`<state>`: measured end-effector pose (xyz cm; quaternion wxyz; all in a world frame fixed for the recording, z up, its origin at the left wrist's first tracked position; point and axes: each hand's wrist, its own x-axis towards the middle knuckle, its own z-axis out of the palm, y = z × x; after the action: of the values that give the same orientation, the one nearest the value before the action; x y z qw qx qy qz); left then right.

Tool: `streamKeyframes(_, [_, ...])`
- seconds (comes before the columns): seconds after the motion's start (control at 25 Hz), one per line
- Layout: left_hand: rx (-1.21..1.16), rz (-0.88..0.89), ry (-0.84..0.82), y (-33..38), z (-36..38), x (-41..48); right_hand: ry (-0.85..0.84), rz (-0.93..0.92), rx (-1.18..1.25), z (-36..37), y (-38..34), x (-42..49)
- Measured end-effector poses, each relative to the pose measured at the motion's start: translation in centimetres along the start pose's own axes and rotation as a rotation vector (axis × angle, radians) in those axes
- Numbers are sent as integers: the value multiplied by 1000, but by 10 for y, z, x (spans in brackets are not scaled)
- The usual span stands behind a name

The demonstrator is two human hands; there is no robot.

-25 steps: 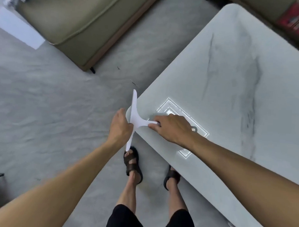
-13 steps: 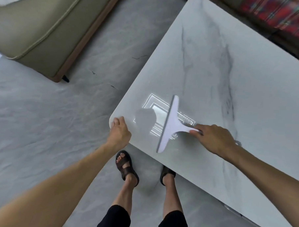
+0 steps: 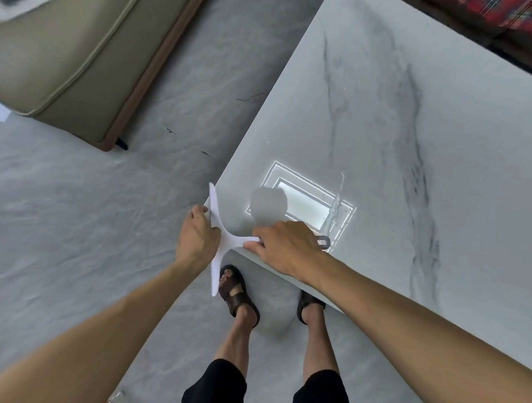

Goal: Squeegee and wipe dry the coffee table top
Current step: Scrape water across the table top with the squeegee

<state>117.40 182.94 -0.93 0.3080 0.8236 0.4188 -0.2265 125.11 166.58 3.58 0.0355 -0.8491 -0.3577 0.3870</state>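
- Right now the squeegee (image 3: 219, 236) sits at the table's (image 3: 383, 139) near corner, its blade hanging over the edge.
- Right hand (image 3: 287, 245) has its grip clenched on the handle.
- Left hand (image 3: 197, 238) cups the blade's outer side; whether its grip closes, I cannot tell.
- Water streak (image 3: 334, 204) glints on the top.

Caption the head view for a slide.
Right hand holds the white squeegee by its handle at the marble coffee table corner, left hand cupped against the blade.
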Motion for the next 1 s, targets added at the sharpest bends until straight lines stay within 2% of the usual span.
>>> streamKeyframes(0.2, [86, 113, -125, -1, 6, 0, 31, 101, -43, -2, 48, -27])
streamKeyframes(0.4, [161, 96, -277, 14, 15, -2, -46, 419, -57, -9, 136, -111])
streamKeyframes(0.52, [192, 99, -291, 24, 7, -2, -61, 552, -68, -20, 157, -145])
streamKeyframes(0.64, [130, 82, -238, 28, -11, -2, -19, 477, -113, -32, 136, -139])
streamKeyframes(0.8, [-49, 13, -125, 21, -31, -2, 18, 166, -83, -36, 62, -59])
streamKeyframes(0.88, [-62, 6, -80, 12, -40, 5, 4, 25, -70, -31, 25, -7])
streamKeyframes(1.0, [14, 20, -69, 3, -46, 16, -4, -52, -80, -28, 4, 42])
